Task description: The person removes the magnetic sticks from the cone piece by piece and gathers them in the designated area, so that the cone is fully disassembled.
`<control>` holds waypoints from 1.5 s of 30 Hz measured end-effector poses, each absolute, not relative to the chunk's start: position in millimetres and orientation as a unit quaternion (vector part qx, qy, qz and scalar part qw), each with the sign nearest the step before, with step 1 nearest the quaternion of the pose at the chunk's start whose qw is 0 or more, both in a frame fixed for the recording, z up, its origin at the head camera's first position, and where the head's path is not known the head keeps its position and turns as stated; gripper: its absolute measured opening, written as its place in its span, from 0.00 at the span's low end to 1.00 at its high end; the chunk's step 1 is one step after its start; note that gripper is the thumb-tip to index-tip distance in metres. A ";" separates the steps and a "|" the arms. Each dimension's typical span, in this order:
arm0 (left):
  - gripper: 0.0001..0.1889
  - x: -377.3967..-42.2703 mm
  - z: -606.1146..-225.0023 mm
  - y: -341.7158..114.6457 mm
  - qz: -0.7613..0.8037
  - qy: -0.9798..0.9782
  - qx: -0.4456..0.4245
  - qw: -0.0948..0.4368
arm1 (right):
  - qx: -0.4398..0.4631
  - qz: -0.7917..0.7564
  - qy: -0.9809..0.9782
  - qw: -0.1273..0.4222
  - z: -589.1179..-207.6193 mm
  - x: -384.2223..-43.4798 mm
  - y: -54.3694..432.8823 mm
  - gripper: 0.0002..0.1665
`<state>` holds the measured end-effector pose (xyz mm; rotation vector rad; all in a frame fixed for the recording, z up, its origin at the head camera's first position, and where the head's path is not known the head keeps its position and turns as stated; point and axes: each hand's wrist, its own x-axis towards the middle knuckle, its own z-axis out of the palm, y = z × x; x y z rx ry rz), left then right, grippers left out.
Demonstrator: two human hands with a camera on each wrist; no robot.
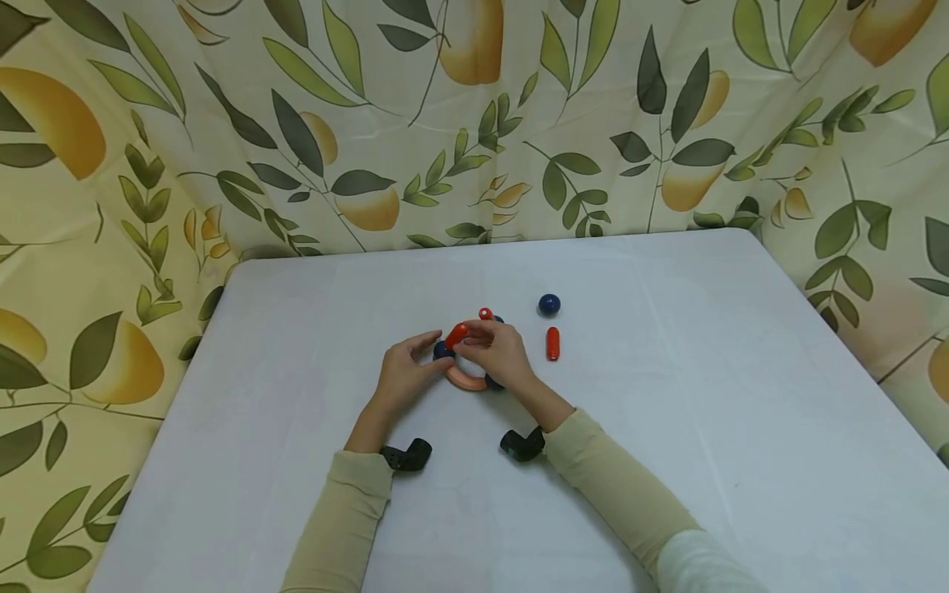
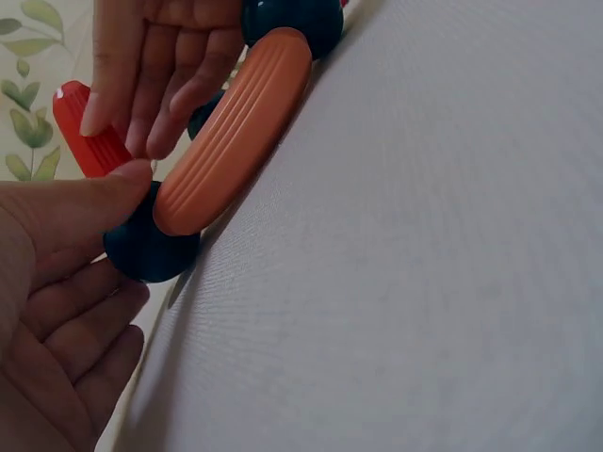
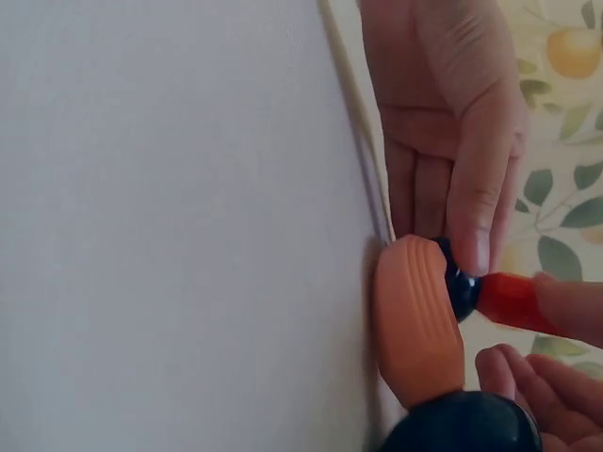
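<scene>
My left hand point(image 1: 404, 375) pinches a dark blue ball point(image 2: 151, 247) between thumb and fingers. That ball sits at the end of an orange curved ribbed piece point(image 2: 236, 137). A short red rod point(image 3: 513, 301) stands up at a slant from the ball, and my right hand point(image 1: 502, 356) grips it by its upper end. In the head view, the orange pieces and balls form a ring on the table, partly hidden behind my right hand. Another red rod point(image 1: 485, 314) points up at the ring's far side. A second dark ball point(image 2: 292, 24) joins the near curved piece's other end.
To the right of the ring, a loose dark blue ball point(image 1: 549, 305) and a loose red rod point(image 1: 553, 344) lie on the white table point(image 1: 704, 395). Black wrist-worn devices point(image 1: 522, 445) sit by both wrists. A leaf-and-fruit patterned curtain point(image 1: 474, 165) hangs behind the table.
</scene>
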<state>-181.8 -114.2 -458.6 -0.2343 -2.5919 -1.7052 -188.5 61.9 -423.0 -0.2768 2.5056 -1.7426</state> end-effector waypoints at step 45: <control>0.20 -179.9 -461.6 -110.8 -0.564 -0.824 -0.050 0.007 | -0.084 -0.553 0.827 0.054 -406.6 -180.8 129.6 0.21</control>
